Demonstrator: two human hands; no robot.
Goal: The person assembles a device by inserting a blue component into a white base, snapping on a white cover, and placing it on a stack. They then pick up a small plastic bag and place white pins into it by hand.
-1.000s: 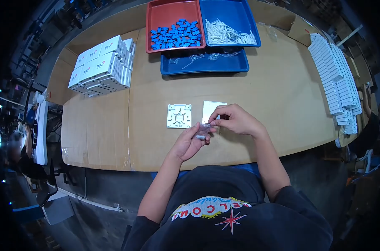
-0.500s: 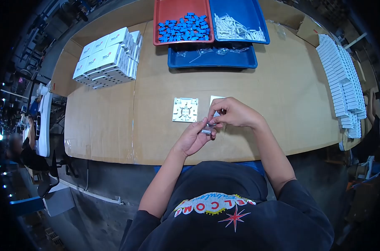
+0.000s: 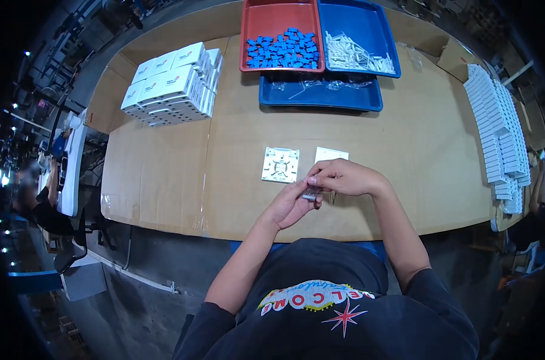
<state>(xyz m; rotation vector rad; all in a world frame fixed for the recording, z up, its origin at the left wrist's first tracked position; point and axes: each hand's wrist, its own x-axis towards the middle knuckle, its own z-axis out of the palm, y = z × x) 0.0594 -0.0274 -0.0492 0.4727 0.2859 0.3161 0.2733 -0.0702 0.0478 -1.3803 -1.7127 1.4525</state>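
My left hand (image 3: 291, 206) and my right hand (image 3: 343, 178) meet over the near edge of the cardboard-covered table, and both pinch a small clear plastic bag (image 3: 311, 193) with small parts in it. Just beyond the hands lie a white square base plate (image 3: 281, 164) with moulded ribs and a plain white cover (image 3: 331, 155), partly hidden by my right hand.
At the far side stand a red tray of blue clips (image 3: 281, 47), a blue tray of white sticks (image 3: 357, 55) and a second blue tray (image 3: 320, 93) with small bags. White boxes (image 3: 171, 90) are stacked at far left. Rows of white units (image 3: 498, 132) line the right edge.
Both hands stay together on the small bag, with the fingers shifting a little. The view has drifted, so everything on the table sits lower and further right in the frame.
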